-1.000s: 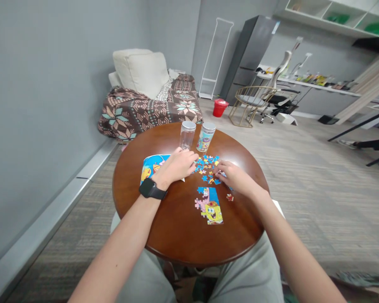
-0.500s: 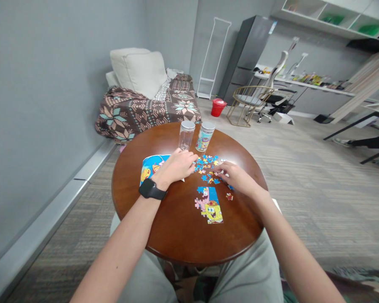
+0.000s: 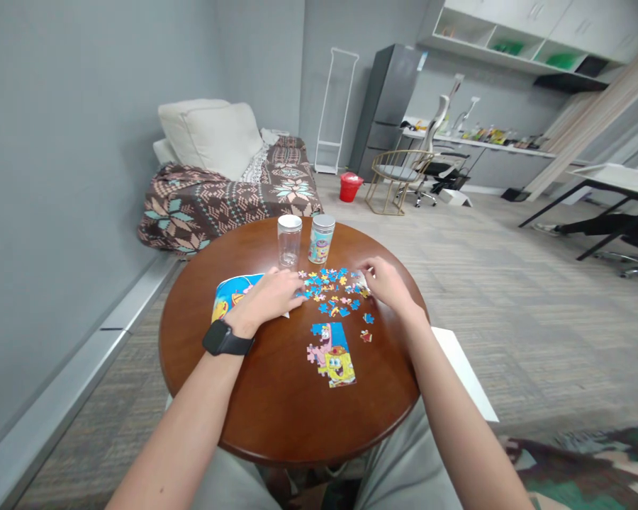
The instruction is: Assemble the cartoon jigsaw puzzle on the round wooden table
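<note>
A partly joined jigsaw puzzle [image 3: 332,355] with a yellow and a pink cartoon figure lies on the round wooden table [image 3: 276,407]. Beyond it spreads a pile of loose puzzle pieces [image 3: 329,290], mostly blue. My left hand [image 3: 276,292], a black watch on its wrist, rests open at the pile's left edge, partly covering a blue picture sheet [image 3: 227,297]. At the right edge of the pile, my right hand [image 3: 385,283] has its fingertips pinched on a puzzle piece, largely hidden by the fingers. Two stray pieces, one blue [image 3: 368,319] and one red-brown [image 3: 366,336], lie nearer me.
Towards the table's far edge stand a clear jar [image 3: 289,244] and a printed cartoon can [image 3: 320,241], both with pale lids. Behind are a blanket-covered sofa [image 3: 234,198], a red bin [image 3: 350,187] and a gold-framed chair [image 3: 398,173].
The view has shifted, so the table appears farther left. My right hand has moved away from me to the pile's far right edge, uncovering a stray blue piece. My left hand stays by the pile.
</note>
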`<act>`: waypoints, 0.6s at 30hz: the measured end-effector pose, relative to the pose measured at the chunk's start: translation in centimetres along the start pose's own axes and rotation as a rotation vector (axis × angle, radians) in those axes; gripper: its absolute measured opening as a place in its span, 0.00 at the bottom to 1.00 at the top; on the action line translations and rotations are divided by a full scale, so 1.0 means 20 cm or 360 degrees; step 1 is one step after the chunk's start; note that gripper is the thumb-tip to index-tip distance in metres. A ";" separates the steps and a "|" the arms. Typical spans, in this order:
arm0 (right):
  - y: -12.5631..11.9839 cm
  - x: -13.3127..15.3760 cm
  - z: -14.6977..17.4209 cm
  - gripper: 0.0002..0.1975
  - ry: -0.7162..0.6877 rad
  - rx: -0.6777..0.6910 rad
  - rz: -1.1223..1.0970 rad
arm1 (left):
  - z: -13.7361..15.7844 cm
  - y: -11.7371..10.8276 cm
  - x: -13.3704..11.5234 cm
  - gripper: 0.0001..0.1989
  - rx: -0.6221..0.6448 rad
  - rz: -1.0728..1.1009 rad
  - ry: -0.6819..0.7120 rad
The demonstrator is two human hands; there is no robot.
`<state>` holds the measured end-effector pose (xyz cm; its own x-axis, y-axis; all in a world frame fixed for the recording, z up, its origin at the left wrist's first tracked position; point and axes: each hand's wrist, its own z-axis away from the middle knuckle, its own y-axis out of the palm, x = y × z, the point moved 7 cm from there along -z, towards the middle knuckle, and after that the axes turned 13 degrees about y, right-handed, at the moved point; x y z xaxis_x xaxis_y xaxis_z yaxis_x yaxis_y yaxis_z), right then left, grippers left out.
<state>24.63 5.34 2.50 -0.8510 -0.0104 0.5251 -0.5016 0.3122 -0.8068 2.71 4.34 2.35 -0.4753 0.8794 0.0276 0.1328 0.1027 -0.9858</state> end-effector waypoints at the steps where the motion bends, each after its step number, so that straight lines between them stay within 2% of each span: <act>1: 0.01 0.00 0.00 0.11 -0.0012 -0.0060 -0.0056 | 0.00 0.00 0.00 0.10 0.0006 -0.0007 0.0021; 5: 0.11 0.06 0.05 0.10 -0.0233 0.0054 -0.0218 | -0.02 0.01 -0.05 0.09 0.0007 -0.0041 0.0103; 9: 0.18 0.09 0.09 0.09 -0.0304 0.0180 -0.0296 | -0.05 0.02 -0.12 0.09 0.0042 -0.0087 0.0170; 13: 0.17 0.08 0.09 0.09 -0.0288 0.0209 -0.0332 | -0.08 0.01 -0.17 0.09 0.0070 -0.0095 0.0195; 18: 0.14 0.06 0.08 0.08 -0.0248 0.0151 -0.0351 | -0.09 0.03 -0.16 0.10 0.0079 -0.0131 0.0073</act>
<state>21.90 4.72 0.44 -0.7298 -0.2165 0.6485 -0.6832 0.1957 -0.7035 5.86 2.38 2.04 -0.4423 0.8894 0.1154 0.0510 0.1534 -0.9869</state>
